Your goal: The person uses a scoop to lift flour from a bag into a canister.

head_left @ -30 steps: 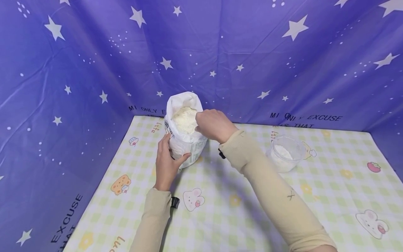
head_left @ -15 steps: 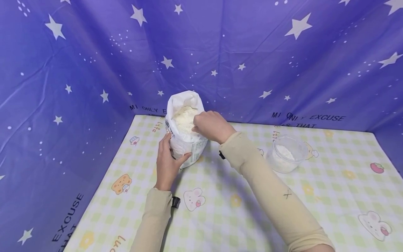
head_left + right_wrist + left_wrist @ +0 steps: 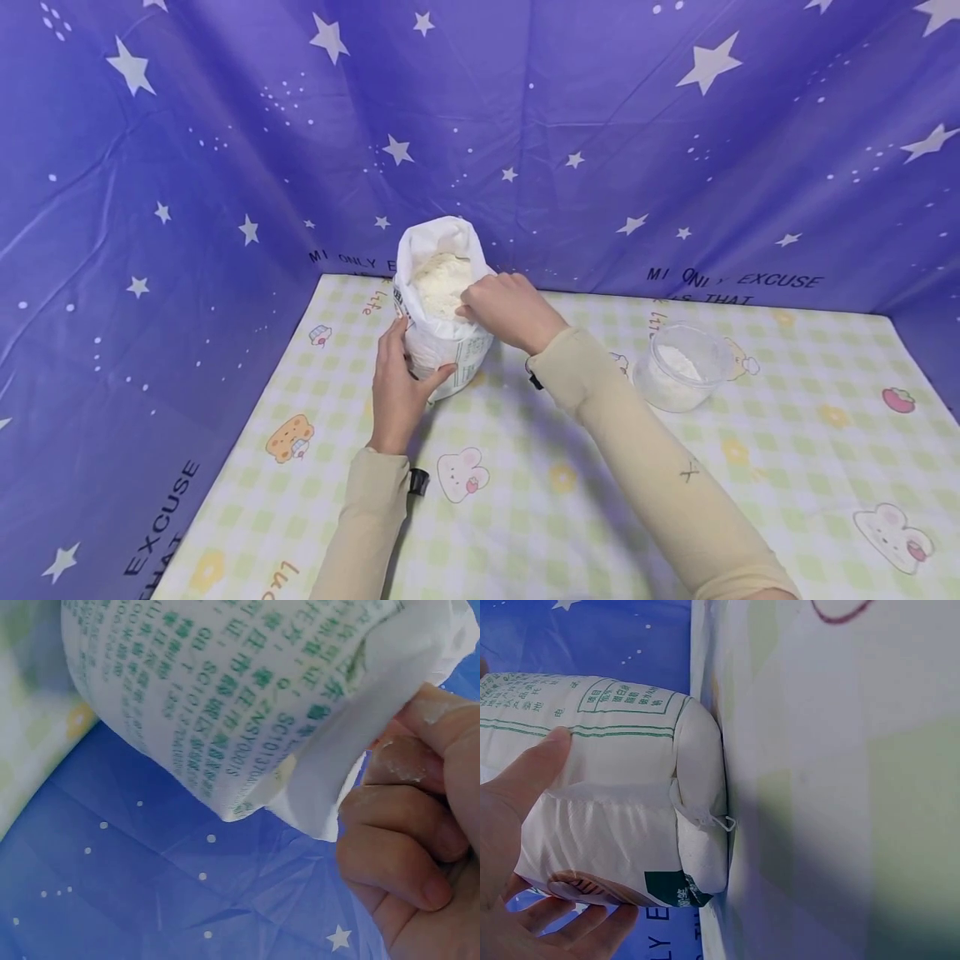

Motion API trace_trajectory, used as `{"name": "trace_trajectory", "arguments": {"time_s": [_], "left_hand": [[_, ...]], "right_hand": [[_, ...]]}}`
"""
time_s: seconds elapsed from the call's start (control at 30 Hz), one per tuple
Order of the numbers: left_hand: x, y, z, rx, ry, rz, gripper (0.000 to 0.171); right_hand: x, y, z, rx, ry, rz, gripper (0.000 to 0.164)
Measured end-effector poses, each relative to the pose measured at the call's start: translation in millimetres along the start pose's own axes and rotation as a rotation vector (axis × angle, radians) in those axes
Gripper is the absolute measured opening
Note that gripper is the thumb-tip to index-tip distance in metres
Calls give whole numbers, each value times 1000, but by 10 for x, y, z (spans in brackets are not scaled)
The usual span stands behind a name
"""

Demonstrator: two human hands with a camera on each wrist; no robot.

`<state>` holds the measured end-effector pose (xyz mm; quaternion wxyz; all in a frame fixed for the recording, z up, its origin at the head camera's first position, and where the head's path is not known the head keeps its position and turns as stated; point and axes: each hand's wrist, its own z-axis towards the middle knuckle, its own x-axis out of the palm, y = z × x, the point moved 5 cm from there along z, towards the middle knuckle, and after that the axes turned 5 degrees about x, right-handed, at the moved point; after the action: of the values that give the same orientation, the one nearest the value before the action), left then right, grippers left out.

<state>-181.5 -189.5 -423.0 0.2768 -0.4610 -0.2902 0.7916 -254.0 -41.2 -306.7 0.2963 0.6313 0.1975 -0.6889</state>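
My left hand (image 3: pixel 400 387) grips the side of a white flour bag (image 3: pixel 442 358) standing upright with its top folded open. In the left wrist view the thumb lies across the green-printed side and the fingers (image 3: pixel 604 930) reach round the other. Pale flour (image 3: pixel 442 283) fills the mouth of the bag. My right hand (image 3: pixel 510 308) is at the right rim, its fingers curled and smeared with flour, as the right wrist view shows. The bag's rim (image 3: pixel 322 795) hides the tips of its thumb and forefinger, so I cannot tell whether they hold anything.
To the right, a clear round tub (image 3: pixel 682 367) with some white flour in it stands on the checked tablecloth (image 3: pixel 510 533). A blue star-patterned curtain (image 3: pixel 480 125) hangs close behind the bag and along the left side.
My right hand has shifted slightly left and down at the bag's mouth, and its wrist is lower. The left hand and the bag keep their place.
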Motion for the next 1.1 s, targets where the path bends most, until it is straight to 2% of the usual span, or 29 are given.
{"name": "trace_trajectory", "arguments": {"time_s": [0.27, 0.77, 1.1], "left_hand": [[-3, 3, 2, 15, -4, -9, 99], [-10, 2, 7, 15, 3, -2, 98], [-12, 0, 7, 11, 1, -14, 98]], "right_hand": [[-21, -40, -59, -9, -73, 37, 30], [-132, -45, -136, -36, -120, 66, 40], [1, -20, -51, -73, -146, 63, 38]]}}
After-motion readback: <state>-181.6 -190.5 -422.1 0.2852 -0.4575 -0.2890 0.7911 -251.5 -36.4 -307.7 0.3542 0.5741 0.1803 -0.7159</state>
